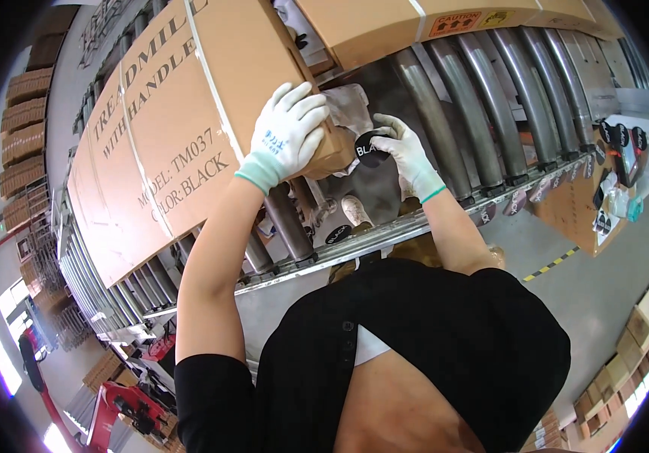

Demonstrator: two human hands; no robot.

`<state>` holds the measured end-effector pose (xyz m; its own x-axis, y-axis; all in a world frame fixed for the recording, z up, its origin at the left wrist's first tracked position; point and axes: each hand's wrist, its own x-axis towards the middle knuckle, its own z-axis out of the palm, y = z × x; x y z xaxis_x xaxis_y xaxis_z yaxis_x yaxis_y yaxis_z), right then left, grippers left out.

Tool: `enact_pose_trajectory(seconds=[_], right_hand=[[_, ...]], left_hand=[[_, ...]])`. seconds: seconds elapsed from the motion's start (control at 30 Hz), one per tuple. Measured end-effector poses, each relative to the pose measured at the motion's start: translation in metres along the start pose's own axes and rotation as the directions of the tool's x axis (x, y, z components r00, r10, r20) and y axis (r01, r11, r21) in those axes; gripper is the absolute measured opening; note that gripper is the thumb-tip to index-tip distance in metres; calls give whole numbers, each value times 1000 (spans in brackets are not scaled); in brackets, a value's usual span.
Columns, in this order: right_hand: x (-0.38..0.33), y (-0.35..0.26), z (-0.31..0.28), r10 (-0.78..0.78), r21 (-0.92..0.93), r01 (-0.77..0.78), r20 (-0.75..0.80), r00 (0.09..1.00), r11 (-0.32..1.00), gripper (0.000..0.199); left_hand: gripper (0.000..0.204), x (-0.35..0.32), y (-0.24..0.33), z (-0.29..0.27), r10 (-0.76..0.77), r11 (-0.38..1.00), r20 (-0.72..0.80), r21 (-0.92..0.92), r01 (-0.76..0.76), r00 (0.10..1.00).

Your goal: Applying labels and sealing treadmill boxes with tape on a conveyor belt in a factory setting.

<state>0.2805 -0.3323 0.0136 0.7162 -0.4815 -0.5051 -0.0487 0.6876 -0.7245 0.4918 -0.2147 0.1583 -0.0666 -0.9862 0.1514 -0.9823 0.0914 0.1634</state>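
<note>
My left hand point(285, 137), in a white glove with a green cuff, lies on a large flat brown carton point(177, 113) near its right end, fingers stretched over the edge. White straps run across that carton, and dark print covers its top. In my right hand point(409, 157), gloved the same way, a round black sticker point(372, 149) with pale lettering is pinched between thumb and fingers. The sticker is just right of the carton's end, over a gap in the rollers. My right palm is turned away from view.
Metal conveyor rollers point(483, 106) run on to the right, with several round dark stickers hanging along the near rail point(407, 226). Beyond the gap, another brown carton point(445, 21) rests on the line. A red machine point(124, 415) stands at the lower left; stacked cartons point(24, 136) are farther left.
</note>
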Motion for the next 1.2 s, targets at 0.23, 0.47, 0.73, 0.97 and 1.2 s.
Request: enact_pose_trajectory(seconds=[0.23,0.47,0.73,0.97,1.2], right_hand=[[37,-21,103,-206,-135,266,345,916,955,57],[103,-2,230,-318,-8,351,401,859,936,59],[249,-14,301,-291,-55,397,590,753,916,64],[297,13,357,-215,-164,444,696,685,881,63],[329,16,378,-522,-557,779,591,615,286,94]], left_hand=[[40,-73,-10,-31,-190,982,19,15,190,982],[43,-139,-45,-49,-243,970,44,-6,244,969],[38,-184,-79,-49,-284,958,64,-21,286,957],[42,-218,-103,-50,-320,944,127,-48,328,939],[43,-235,-123,-41,-335,933,123,-93,347,934]])
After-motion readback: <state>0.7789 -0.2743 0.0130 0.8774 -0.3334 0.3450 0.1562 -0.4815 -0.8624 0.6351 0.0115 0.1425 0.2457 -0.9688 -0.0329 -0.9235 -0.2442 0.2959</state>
